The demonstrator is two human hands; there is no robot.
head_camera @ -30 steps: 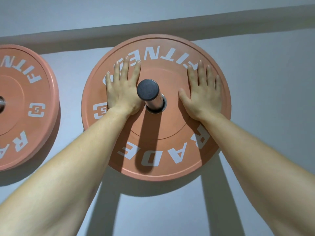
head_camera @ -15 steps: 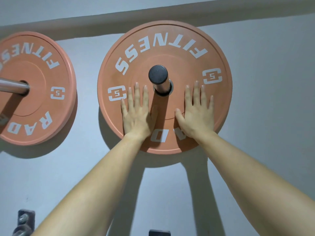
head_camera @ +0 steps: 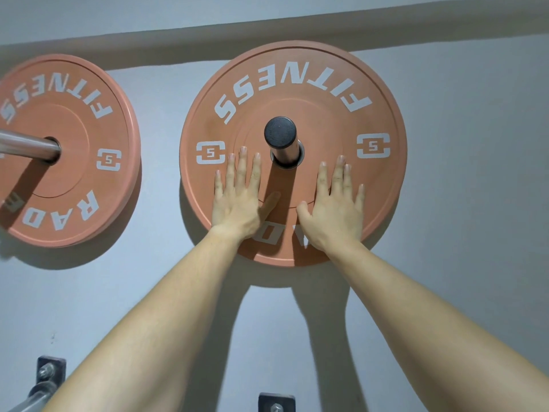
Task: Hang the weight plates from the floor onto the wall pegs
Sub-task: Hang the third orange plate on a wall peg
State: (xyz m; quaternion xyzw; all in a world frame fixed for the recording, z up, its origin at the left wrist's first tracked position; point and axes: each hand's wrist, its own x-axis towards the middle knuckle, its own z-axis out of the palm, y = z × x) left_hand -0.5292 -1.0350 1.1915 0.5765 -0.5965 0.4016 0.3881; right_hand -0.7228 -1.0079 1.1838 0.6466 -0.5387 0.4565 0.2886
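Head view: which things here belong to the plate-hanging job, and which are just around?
In the job: right plate, right peg, left hand and right hand flat on that plate; left plate, hung on left peg.
Just around: bottom-left bracket, bottom-middle bracket, wall ledge.

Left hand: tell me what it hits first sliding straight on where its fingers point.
Probably nothing: flat on the orange weight plate, the left hand would slide up its face just left of the steel peg, though the index finger might graze it.
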